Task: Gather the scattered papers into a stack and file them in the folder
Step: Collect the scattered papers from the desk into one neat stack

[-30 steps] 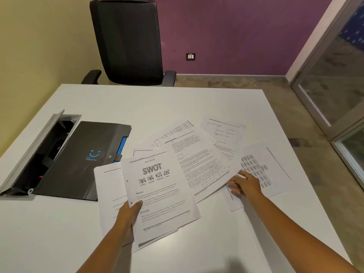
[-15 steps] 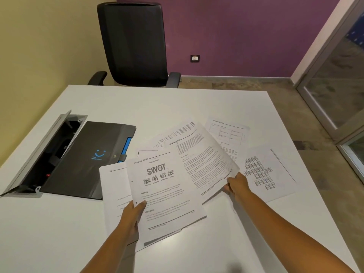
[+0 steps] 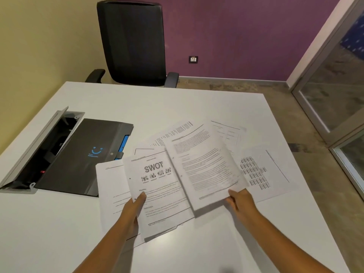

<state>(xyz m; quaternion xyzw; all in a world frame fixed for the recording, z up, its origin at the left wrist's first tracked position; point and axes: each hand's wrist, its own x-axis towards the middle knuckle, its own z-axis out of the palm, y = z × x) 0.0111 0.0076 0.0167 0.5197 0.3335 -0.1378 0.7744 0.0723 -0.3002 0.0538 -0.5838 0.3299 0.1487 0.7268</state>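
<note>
Several papers point(image 3: 222, 134) lie fanned across the middle of the white desk point(image 3: 177, 107), overlapping one another. The left hand point(image 3: 134, 209) grips the near-left edge of the SWOT sheet point(image 3: 157, 186), thumb on top of the page and the other fingers hidden beneath it. Under that sheet lies a plain page point(image 3: 110, 186), sticking out to the left. The right hand point(image 3: 240, 201) pinches the near corner of a text sheet point(image 3: 204, 166), thumb on top; this sheet is blurred, tilts up off the desk, and overlaps the right side of the SWOT sheet. Whether more pages are held beneath it cannot be told.

To the right, a grid sheet point(image 3: 266, 174) printed with rows of small dark boxes lies flat on the desk, partly covered by the text sheet. Behind the text sheet, a table sheet point(image 3: 230, 133) and other printed pages show at the far edge of the fan.

Left of the papers lies the folder point(image 3: 84, 154), dark grey, closed, with a blue smile mark on its cover and blue tabs along its right edge. Its near-right corner is just beside the plain page. Touching the folder's left side is an open cable hatch point(image 3: 47, 138) sunk in the desk, its grey lid tilted up.

Beyond the desk stands a black chair point(image 3: 132, 42) against a purple wall point(image 3: 236, 32) with a socket point(image 3: 193, 59).
</note>
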